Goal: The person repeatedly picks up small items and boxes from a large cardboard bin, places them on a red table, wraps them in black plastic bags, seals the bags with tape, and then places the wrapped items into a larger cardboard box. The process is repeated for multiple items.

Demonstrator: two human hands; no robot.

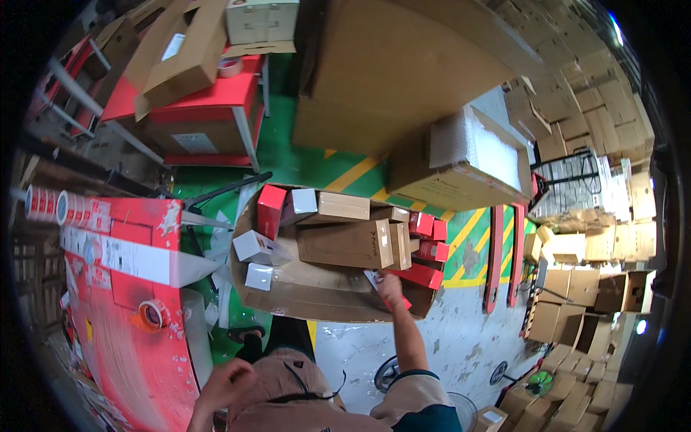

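Note:
My right hand point(390, 287) reaches into a large open carton point(318, 299) and grips a small red-and-white box point(371, 278), partly hidden under the fingers. Just beside that hand lies a longer red box point(426, 275). A brown cardboard box point(343, 243) rests in the carton's middle, with more brown boxes behind it. White boxes point(253, 247) and a red box point(271, 208) stand at the left end. My left hand point(232, 380) is held near my body, fingers curled; I see nothing in it, but its palm is hidden.
Left is a red-topped table point(129, 335) with tape rolls point(153, 314) and a white label strip point(129, 259). Behind stand a tall cardboard panel point(399, 75) and a carton with bubble wrap point(459, 173). Red pallet-jack forks point(492, 259) lie right, near stacked cartons point(561, 291).

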